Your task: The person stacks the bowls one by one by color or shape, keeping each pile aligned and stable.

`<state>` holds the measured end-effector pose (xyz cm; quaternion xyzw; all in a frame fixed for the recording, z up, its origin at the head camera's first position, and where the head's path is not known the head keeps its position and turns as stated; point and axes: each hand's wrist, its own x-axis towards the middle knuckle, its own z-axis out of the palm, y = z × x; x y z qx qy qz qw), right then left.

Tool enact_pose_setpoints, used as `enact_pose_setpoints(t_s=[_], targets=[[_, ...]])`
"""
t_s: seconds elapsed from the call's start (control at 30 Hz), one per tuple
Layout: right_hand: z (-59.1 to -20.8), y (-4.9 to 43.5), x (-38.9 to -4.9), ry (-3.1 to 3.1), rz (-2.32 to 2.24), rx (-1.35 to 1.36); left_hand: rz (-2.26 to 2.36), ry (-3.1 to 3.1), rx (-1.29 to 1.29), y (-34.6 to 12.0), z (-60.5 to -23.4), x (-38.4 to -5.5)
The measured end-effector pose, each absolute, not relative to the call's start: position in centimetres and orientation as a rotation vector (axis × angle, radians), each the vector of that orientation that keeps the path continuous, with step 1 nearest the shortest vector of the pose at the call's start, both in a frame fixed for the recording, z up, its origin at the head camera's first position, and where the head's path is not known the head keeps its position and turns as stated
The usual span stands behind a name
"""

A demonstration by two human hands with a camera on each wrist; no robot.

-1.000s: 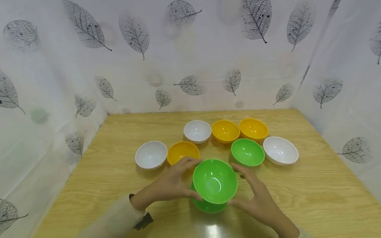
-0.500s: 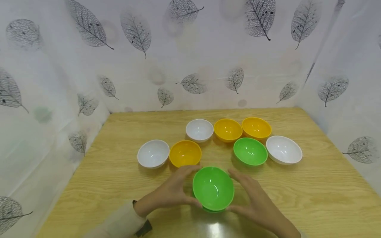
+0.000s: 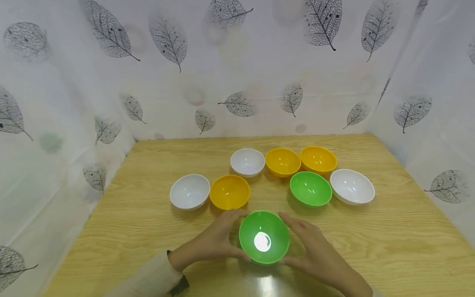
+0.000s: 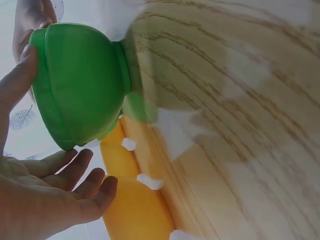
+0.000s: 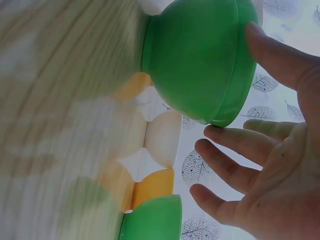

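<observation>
Two nested green bowls (image 3: 271, 227) stand upright on the table near its front, one inside the other; both wrist views show the doubled rim, while the lower bowl's inside is hidden. From the left, my left hand (image 3: 211, 241) holds the upper rim between thumb and fingertips. My right hand (image 3: 317, 249) grips the same rim from the right. In the left wrist view the green bowls (image 4: 82, 82) rest on their base, and the right wrist view shows the green bowls (image 5: 195, 55) likewise.
Behind the hands stand a white bowl (image 3: 190, 192) and a yellow bowl (image 3: 230, 192) at left. Another green bowl (image 3: 311, 189) and a white bowl (image 3: 352, 187) are at right. Farther back sit a white bowl (image 3: 247, 162) and two yellow bowls (image 3: 283, 162). A leaf-print curtain surrounds the wooden table (image 3: 148, 214).
Both hands have lowered the upper green bowl into the green bowl beneath it, which was partly visible below at first. The other bowls have stayed in place.
</observation>
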<state>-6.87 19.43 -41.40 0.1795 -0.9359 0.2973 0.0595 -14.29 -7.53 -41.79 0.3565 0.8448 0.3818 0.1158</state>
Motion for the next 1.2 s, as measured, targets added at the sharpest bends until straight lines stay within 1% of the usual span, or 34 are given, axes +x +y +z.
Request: enact_pose_setpoints(t_s=[0.57,0.83,1.03,1.2], targets=[[-41.0,19.3,-6.8,-2.893,0.876,0.544,0.976,2.465,1.036,-7.6,-40.8,-14.4],[-41.0,19.4,-6.5,-2.925,0.892,0.547,0.900,2.438,1.082,-7.7,-40.4,-14.6],[-40.6,19.8,-6.2,-2.895,0.871,0.623,0.906,2.434,1.151,-8.1,-38.6,-15.8],[-40.2,20.7,-6.3,-2.801,0.870,0.637,1.168,2.448,1.268,-7.8,-36.3,-17.0]])
